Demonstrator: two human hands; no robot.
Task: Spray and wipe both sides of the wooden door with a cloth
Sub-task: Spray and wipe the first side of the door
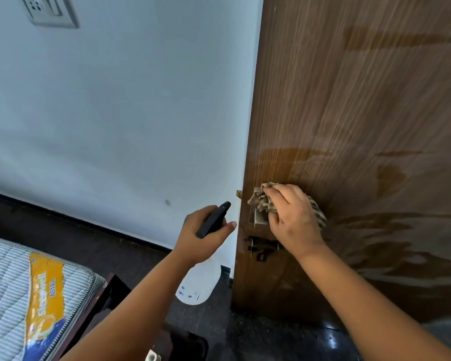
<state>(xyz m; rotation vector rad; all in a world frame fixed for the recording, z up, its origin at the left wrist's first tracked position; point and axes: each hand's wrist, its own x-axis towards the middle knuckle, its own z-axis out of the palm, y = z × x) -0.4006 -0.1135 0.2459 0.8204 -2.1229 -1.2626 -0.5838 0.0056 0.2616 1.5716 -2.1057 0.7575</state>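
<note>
Head view, and we're right up against the wooden door [362, 113], which fills the right half of the picture with wet streaks shining across its grain. The right hand [293, 217] has its fingers curled over a bunched checked cloth [264, 201], pressing it to the door near the edge, just above the dark sliding bolt [263, 247] (the forearm crosses the bolt's right end and hides it). A pale metal fitting [259, 217] peeks out beneath the cloth. The left hand [206, 230] hovers just off the door's edge, wrapped round the black trigger head of a spray bottle [214, 220], with the bottle's white body [199, 285] hanging below the wrist. Behind it all runs a pale wall [115, 113] with a switch plate [50, 10] up top and a dark skirting along the floor. Lower left, a striped mattress [8, 295] with a yellow label sits on a dark bed frame [102, 298].
</note>
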